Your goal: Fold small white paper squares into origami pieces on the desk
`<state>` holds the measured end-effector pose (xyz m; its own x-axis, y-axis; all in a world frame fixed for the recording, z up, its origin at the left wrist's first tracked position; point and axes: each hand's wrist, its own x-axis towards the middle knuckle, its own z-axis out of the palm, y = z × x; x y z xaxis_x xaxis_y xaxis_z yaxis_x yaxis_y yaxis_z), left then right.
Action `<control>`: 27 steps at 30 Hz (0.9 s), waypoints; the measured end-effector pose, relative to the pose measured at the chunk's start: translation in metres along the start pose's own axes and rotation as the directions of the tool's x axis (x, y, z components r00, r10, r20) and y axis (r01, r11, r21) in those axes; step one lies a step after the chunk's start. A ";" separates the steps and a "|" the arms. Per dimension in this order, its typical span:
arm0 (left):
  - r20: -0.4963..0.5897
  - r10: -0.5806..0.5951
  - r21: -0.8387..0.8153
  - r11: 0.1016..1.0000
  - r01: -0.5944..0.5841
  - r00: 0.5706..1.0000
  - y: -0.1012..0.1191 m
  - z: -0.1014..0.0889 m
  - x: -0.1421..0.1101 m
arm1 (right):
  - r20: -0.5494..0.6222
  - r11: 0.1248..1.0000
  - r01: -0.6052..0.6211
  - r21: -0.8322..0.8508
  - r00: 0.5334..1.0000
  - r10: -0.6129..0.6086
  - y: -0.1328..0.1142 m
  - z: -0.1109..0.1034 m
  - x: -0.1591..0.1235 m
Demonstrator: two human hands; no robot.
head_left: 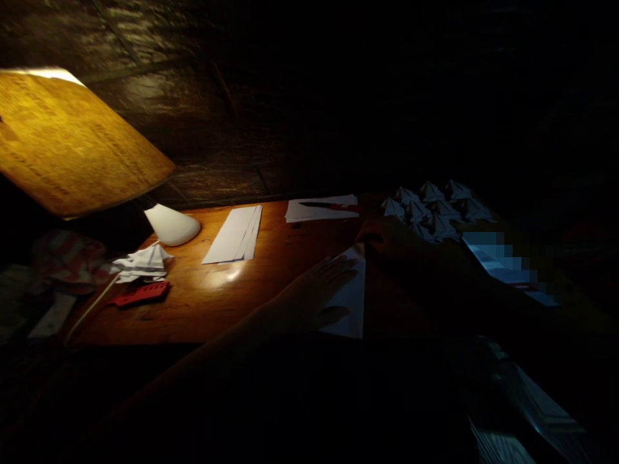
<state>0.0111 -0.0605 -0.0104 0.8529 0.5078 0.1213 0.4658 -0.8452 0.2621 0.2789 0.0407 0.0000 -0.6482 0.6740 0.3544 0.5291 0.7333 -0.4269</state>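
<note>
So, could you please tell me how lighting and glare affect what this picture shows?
Head view: the lampshade glows at left; head view: a glare spot whitens the wooden table; head view: the left hand, flat on the paper, and the right hand are dim, while the upper right is too black to make out.

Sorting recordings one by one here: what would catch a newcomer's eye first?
The glowing lampshade at upper left, bright against the dark. Next, the white sheets on the table, right of the lamp base. Then the left hand spread on a paper, below centre.
</note>
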 end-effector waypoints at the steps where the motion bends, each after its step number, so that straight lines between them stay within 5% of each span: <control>1: 0.002 -0.003 -0.002 1.000 0.003 1.000 0.001 -0.001 0.000 | 0.012 0.999 0.016 -0.032 1.000 -0.015 0.000 -0.001 0.001; 10: -0.001 -0.008 -0.011 1.000 0.008 1.000 0.004 -0.007 0.002 | 0.066 0.977 0.091 -0.192 0.995 -0.080 0.007 -0.006 0.002; 19: 0.001 -0.038 0.082 0.996 0.038 0.999 0.001 0.001 -0.001 | 0.125 0.923 0.324 -0.207 0.945 -0.304 0.022 -0.006 -0.005; 27: 0.016 -0.017 0.094 0.995 0.016 1.000 0.000 -0.001 0.000 | 0.175 0.917 0.235 -0.323 0.967 -0.186 -0.006 -0.012 -0.011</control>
<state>0.0109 -0.0600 -0.0096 0.8483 0.5196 0.1016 0.4994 -0.8490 0.1726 0.2892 0.0303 0.0087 -0.8209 0.4997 0.2766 0.5099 0.8594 -0.0395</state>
